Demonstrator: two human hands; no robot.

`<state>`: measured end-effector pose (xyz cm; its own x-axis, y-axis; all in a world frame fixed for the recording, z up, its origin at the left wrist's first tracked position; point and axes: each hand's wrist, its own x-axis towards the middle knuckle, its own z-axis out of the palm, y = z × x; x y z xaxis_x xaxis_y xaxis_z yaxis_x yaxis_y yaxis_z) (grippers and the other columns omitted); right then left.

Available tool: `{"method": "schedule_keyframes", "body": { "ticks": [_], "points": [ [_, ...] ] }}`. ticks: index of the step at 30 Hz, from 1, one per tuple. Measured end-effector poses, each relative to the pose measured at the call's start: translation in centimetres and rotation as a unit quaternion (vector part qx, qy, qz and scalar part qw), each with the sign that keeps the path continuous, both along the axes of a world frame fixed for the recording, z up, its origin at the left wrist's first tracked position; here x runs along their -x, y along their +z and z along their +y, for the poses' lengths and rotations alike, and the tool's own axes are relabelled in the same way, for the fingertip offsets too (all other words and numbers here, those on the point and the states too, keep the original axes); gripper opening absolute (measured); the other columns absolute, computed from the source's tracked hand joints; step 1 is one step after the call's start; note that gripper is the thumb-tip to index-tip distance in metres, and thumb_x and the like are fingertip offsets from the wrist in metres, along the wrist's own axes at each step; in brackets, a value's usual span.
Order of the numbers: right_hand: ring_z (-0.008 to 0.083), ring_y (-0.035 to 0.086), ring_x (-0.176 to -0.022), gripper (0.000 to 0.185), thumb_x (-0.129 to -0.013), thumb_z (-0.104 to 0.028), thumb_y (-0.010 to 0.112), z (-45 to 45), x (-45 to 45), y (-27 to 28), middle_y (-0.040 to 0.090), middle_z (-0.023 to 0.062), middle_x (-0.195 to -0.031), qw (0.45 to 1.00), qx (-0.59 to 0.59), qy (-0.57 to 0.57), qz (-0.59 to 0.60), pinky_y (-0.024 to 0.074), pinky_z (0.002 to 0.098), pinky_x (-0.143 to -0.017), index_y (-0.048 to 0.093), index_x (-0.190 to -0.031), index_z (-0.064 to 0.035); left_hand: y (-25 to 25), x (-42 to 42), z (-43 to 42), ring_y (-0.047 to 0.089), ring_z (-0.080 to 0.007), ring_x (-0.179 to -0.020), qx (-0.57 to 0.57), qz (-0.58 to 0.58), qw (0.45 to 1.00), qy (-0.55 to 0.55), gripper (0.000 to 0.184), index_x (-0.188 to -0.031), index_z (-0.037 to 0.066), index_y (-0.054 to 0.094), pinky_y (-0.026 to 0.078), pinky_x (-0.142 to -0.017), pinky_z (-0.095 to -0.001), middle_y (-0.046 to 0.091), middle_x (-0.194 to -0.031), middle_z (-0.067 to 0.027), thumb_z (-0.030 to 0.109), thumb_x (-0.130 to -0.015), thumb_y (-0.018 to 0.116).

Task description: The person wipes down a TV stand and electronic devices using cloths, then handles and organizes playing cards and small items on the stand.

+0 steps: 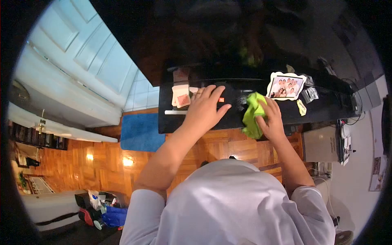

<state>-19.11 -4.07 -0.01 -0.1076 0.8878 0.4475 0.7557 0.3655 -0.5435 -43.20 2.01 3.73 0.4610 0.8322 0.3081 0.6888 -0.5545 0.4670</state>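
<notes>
My right hand (271, 119) is closed on a crumpled lime-green cloth (254, 115), which lies against the black tabletop (232, 118) and hangs over its front edge. A whitish smear shows on the black surface just left of the cloth. To the left, my left hand (205, 107) has its fingers spread, palm down, over the tabletop. A small orange label (221, 99) shows beside its thumb and index finger. Left of its fingertips stands a pale box or stack of cards (180, 96) with a reddish print. A white stick-like item (176, 112) lies near the front edge.
A white-framed group photo (286, 86) stands right of the cloth, beside silvery packets (311, 94) and a small yellow item (301, 108). Behind rises a large dark glossy screen (220, 36). A blue mat (142, 131) lies on the wooden floor near a white door (94, 49).
</notes>
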Motion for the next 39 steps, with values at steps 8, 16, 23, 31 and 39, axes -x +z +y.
{"method": "schedule_keyframes", "body": {
  "ticks": [8, 16, 23, 31, 39],
  "points": [
    [0.0353, 0.03, -0.127, 0.049, -0.082, -0.026, 0.054, 2.2, 4.3, -3.5, 0.034, 0.0209, -0.136, 0.977, 0.023, -0.033, -0.209, 0.025, 0.0451, -0.104, 0.047, -0.122, 0.001, -4.0, -3.8, 2.3, 0.042, -0.0409, -0.112, -0.046, 0.182, 0.978, 0.088, 0.077, -0.131, 0.02, 0.04, 0.034, -0.093, -0.0484, 0.042, -0.122, -0.0261, 0.046, -0.065, 0.069],
    [0.0355, 0.041, -0.116, 0.045, -0.081, -0.023, 0.053, 6.1, 5.0, -3.3, 0.042, 0.0224, -0.126, 0.97, -0.038, -0.071, -0.23, 0.0327, 0.044, -0.095, 0.048, -0.118, 0.0029, -3.9, -1.9, 0.9, 0.042, -0.0395, -0.107, -0.019, -0.042, 0.997, 0.061, 0.077, -0.121, 0.016, 0.042, 0.032, -0.095, -0.0473, 0.043, -0.115, -0.0187, 0.027, -0.053, 0.076],
    [0.0317, 0.042, -0.111, 0.039, -0.08, -0.027, 0.049, 12.3, 10.5, -4.1, 0.05, 0.0169, -0.11, 0.978, 0.19, 0.011, -0.085, 0.0332, 0.0431, -0.09, 0.053, -0.108, -0.0006, -3.6, 0.5, -1.2, 0.042, -0.0357, -0.111, 0.004, -0.149, 0.989, 0.01, 0.076, -0.122, 0.007, 0.039, 0.034, -0.097, -0.0423, 0.044, -0.117, -0.0182, 0.017, -0.056, 0.075],
    [0.0313, 0.042, -0.115, 0.039, -0.081, -0.021, 0.047, 9.3, 6.2, -2.9, 0.048, 0.0184, -0.119, 0.96, 0.056, -0.102, -0.255, 0.0303, 0.0413, -0.096, 0.05, -0.114, -0.0004, -2.6, 0.8, -0.7, 0.043, -0.0339, -0.11, -0.016, -0.153, 0.988, 0.006, 0.072, -0.119, 0.008, 0.042, 0.035, -0.096, -0.0414, 0.044, -0.116, -0.0154, 0.012, -0.054, 0.075],
    [0.0349, 0.038, -0.122, 0.046, -0.082, -0.02, 0.052, 2.2, 3.1, -3.5, 0.039, 0.022, -0.131, 0.961, 0.012, -0.099, -0.258, 0.0312, 0.0434, -0.098, 0.044, -0.122, 0.0002, -3.5, -2.1, 0.2, 0.037, -0.0378, -0.112, -0.065, -0.016, 0.997, 0.029, 0.066, -0.114, 0.02, 0.051, 0.031, -0.093, -0.0489, 0.038, -0.119, -0.0177, 0.03, -0.053, 0.076]
  ]
}}
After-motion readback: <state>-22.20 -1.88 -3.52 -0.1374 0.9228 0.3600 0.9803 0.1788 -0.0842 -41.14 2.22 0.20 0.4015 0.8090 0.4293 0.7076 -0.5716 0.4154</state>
